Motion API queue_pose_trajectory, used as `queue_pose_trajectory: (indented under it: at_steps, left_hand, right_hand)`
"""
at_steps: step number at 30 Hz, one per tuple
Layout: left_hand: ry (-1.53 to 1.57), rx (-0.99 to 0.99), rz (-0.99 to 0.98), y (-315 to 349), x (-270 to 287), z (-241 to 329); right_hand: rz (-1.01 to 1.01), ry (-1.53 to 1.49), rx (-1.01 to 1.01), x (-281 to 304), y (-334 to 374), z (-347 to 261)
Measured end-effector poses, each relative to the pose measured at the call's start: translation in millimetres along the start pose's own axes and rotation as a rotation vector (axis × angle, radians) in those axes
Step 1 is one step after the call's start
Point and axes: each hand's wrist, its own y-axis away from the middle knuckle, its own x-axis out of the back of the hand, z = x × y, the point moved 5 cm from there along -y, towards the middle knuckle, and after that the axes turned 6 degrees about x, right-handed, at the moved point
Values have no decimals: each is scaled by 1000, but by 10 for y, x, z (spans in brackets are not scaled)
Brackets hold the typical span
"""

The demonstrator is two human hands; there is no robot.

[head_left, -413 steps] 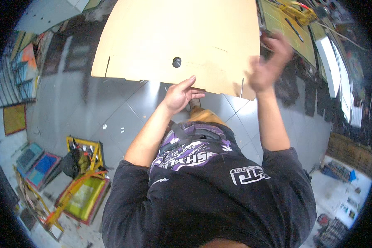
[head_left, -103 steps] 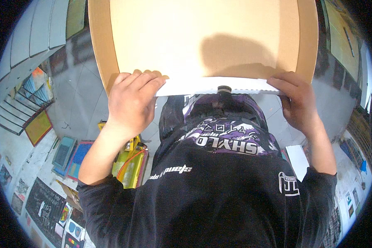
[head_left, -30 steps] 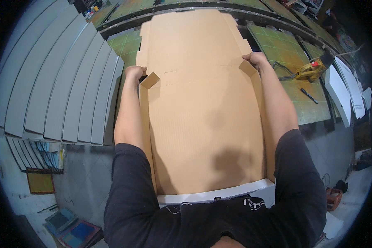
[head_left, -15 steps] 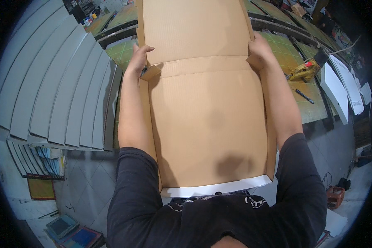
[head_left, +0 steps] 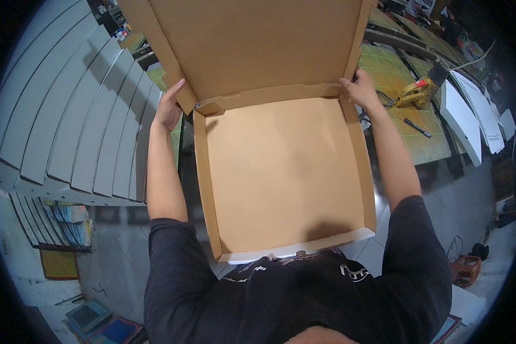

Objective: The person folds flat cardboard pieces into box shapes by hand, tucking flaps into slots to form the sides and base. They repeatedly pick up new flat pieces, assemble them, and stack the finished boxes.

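Observation:
A flat cardboard box (head_left: pixel 286 172), brown inside with a white front edge, lies against my body, its lid (head_left: pixel 258 46) raised at the far side. Small folded flaps show at the two hinge corners. My left hand (head_left: pixel 169 109) is at the left hinge corner, thumb stretched up along the lid's side wall and the other fingers partly hidden behind it. At the right hinge corner, my right hand (head_left: pixel 360 92) is closed around the cardboard, with its fingers bent over the edge.
Large grey-white boxes (head_left: pixel 80 114) are stacked close on the left. On the right, a green gridded work table (head_left: pixel 407 137) bears a yellow heat gun (head_left: pixel 415 92), a black marker (head_left: pixel 417 127) and white flat boxes (head_left: pixel 461 120). An orange plastic thing (head_left: pixel 466 269) sits on the floor.
The lid has swung up from lying nearly flat and now stands over the hinge. My left hand has shifted outward to the left and lower; my right hand has moved slightly lower.

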Motion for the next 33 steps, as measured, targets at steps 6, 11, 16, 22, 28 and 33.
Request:
queue_pose_trajectory:
  at_steps: [6, 11, 16, 22, 28, 33]
  left_hand:
    - [288, -11, -200, 257, -339, -222]
    - [500, 81, -244, 173, -327, -469]
    - [360, 94, -242, 44, -290, -601]
    - [291, 176, -168, 68, -327, -555]
    - [159, 240, -182, 1, -104, -728]
    - [-461, 435, 240, 851, -275, -315]
  right_hand:
    - [38, -328, -125, -73, 138, -69]
    - [75, -909, -243, -238, 260, 47]
    - [-131, -1613, -290, -203, 421, -182]
    - [-183, -1376, -490, -170, 457, -68]
    - [-219, -760, -397, 93, 499, 1170]
    - [-326, -622, -423, 141, 766, -93]
